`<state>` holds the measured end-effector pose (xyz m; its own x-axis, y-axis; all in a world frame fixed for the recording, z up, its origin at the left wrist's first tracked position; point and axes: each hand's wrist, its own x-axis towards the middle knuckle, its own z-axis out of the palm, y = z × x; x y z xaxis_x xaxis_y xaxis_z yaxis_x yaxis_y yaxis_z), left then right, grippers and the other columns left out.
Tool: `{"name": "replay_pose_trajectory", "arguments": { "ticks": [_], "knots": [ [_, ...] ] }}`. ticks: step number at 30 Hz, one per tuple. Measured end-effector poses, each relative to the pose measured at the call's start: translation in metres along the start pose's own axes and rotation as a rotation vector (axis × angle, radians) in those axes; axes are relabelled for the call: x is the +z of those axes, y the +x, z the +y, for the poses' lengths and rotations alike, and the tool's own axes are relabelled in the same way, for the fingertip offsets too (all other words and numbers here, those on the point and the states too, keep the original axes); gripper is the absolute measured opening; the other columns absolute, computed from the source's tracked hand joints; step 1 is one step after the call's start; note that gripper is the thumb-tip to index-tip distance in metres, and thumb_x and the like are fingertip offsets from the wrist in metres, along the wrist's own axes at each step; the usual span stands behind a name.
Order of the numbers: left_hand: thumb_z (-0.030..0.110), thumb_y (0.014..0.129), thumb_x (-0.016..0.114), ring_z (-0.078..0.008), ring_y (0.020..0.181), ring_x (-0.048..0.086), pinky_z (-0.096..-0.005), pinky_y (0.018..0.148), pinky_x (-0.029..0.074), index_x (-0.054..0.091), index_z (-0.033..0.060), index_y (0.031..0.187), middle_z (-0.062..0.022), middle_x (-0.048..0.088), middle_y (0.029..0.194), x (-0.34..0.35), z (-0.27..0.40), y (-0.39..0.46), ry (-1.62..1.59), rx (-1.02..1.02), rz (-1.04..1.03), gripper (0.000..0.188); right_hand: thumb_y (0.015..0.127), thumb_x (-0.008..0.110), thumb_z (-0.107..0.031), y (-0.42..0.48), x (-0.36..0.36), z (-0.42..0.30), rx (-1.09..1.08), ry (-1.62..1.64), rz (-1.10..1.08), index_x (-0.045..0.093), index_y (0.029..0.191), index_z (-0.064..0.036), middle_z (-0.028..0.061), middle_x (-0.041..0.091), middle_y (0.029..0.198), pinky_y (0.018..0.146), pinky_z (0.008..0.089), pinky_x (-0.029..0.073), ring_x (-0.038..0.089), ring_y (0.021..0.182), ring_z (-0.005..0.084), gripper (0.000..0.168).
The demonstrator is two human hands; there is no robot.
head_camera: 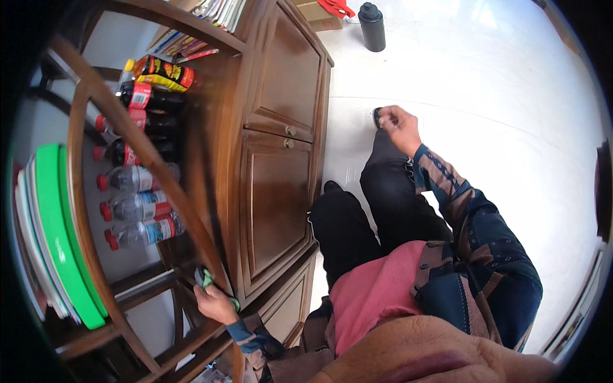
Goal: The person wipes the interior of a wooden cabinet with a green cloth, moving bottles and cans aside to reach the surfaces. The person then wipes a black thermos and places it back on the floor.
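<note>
My left hand [216,303] is at the wooden shelf unit, closed around a green cloth [208,278]; a dark item beside the cloth at my fingers is too small to name. Just above and left of it, several plastic bottles [143,232] with red caps stand in a row on the shelf, some with clear contents, some with dark drink. My right hand [398,125] hangs over the floor above my foot, its fingers curled; whether they hold something small cannot be made out.
Brown cabinet doors [278,206] with small knobs lie below the shelf. Books [184,45] and a green folder or box [62,230] occupy other shelves. A black bottle [372,28] stands on the pale floor, near a cardboard box [320,16] with red cloth.
</note>
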<state>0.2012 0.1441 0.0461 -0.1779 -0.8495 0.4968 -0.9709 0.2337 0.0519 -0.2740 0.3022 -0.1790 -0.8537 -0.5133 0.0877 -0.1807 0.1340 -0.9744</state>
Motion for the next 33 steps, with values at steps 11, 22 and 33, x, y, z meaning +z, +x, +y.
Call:
{"name": "replay_pose_trajectory", "arguments": {
  "ticks": [11, 22, 33],
  "knots": [
    [0.015, 0.085, 0.045, -0.0313, 0.112, 0.049, -0.0362, 0.098, 0.034, 0.037, -0.0190, 0.122, -0.0293, 0.046, 0.123, 0.002, -0.042, -0.013, -0.348, -0.308, -0.066, 0.051, 0.076, 0.063, -0.031, 0.256, 0.006, 0.083, -0.046, -0.773, 0.137, 0.054, 0.118, -0.011, 0.0122, 0.059, 0.111, 0.087, 0.0386, 0.046, 0.057, 0.101, 0.0310, 0.048],
    [0.025, 0.085, 0.047, -0.0280, 0.106, 0.050, -0.0385, 0.093, 0.038, 0.047, -0.0110, 0.120, -0.0210, 0.050, 0.122, -0.002, -0.082, -0.033, -0.272, -0.508, 0.100, 0.050, 0.065, 0.059, -0.017, 0.423, 0.033, 0.096, -0.139, -0.996, 0.141, 0.056, 0.101, -0.005, 0.0143, 0.055, 0.104, 0.084, 0.0432, 0.046, 0.050, 0.101, 0.0341, 0.038],
    [0.020, 0.084, 0.046, -0.0312, 0.109, 0.049, -0.0507, 0.101, 0.025, 0.059, 0.0042, 0.104, -0.0130, 0.057, 0.115, -0.018, -0.087, -0.028, 0.197, -0.525, -0.076, 0.029, 0.068, 0.058, -0.016, 0.487, 0.029, 0.130, -0.070, -1.288, -0.152, 0.063, 0.093, -0.004, 0.0203, 0.058, 0.104, 0.085, 0.0409, 0.047, 0.056, 0.099, 0.0361, 0.029]
  ]
}}
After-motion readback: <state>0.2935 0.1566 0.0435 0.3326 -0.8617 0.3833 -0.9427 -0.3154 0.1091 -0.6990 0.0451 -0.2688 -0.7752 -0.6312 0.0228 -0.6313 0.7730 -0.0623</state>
